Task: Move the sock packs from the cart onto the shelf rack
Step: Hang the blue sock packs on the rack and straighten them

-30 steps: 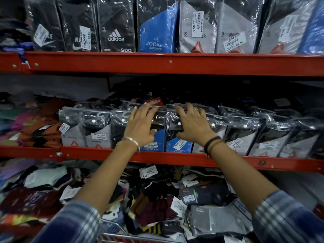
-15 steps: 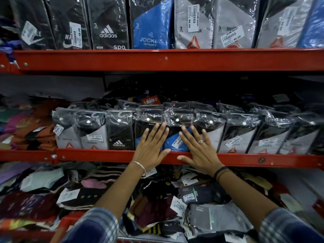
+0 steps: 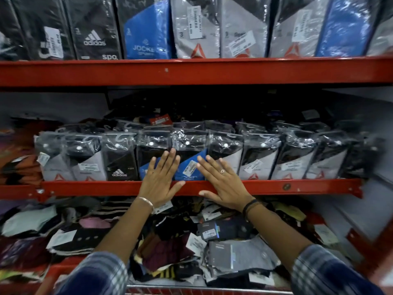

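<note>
Head view, hands: the left hand (image 3: 160, 179) and right hand (image 3: 223, 184) are both spread flat, fingers splayed, with nothing held. Their palms lie over the red front lip of the middle shelf (image 3: 276, 186), and their fingertips press against the faces of the packs.

Head view, packs under the fingertips: two blue packs (image 3: 191, 169) stand upright in the row, directly under and between the two hands. They look seated and squared against the lip.

Head view, row to either side: the row of packs (image 3: 259, 154) runs along the shelf out to the left and right of the hands, upright and touching side by side. A black adidas pack (image 3: 120, 160) stands just left of the left hand.

Head view, above the hands: the top shelf (image 3: 191, 71) carries a full row of larger packs (image 3: 197, 28).

Head view, below the wrists: loose socks (image 3: 170, 248) and tagged bundles are heaped under the forearms. I cannot tell whether this heap lies in the cart or on a lower shelf.

Head view, nearest the body: a cart rim (image 3: 208, 288) shows as a metal bar between the sleeves.

Progress, as a judgement: this placement appears finished, the hands only tidying. The middle row looks nearly full. How many packs remain in the cart cannot be seen, so the remaining share is unknown.
</note>
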A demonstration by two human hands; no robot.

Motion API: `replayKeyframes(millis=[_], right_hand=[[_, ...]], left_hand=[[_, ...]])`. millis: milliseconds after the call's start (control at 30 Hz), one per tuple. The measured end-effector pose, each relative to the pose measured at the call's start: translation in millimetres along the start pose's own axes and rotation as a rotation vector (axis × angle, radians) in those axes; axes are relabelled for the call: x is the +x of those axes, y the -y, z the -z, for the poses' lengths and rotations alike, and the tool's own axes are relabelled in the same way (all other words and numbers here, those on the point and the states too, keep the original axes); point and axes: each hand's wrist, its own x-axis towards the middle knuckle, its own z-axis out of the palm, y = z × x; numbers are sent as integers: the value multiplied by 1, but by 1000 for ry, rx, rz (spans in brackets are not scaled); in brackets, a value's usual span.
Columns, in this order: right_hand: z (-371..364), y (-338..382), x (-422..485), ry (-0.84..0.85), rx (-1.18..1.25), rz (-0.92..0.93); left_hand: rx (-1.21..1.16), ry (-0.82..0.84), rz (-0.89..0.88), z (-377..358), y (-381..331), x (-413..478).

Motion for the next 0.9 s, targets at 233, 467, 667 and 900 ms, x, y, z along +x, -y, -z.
replayKeyframes(millis=[233, 467, 667, 900], right_hand=[[6, -65, -65, -221, -119, -206], [8, -118, -77, -265, -246, -173], [-8, -130, -74, -304, -285, -162], [-15, -133, -71, -272, -279, -160]], left_hand=[[-61, -112, -203, 5, -80, 41], [-42, -140, -276, -12, -147, 90], [107, -110, -175, -35, -155, 95], [143, -96, -152, -42, -158, 95]])
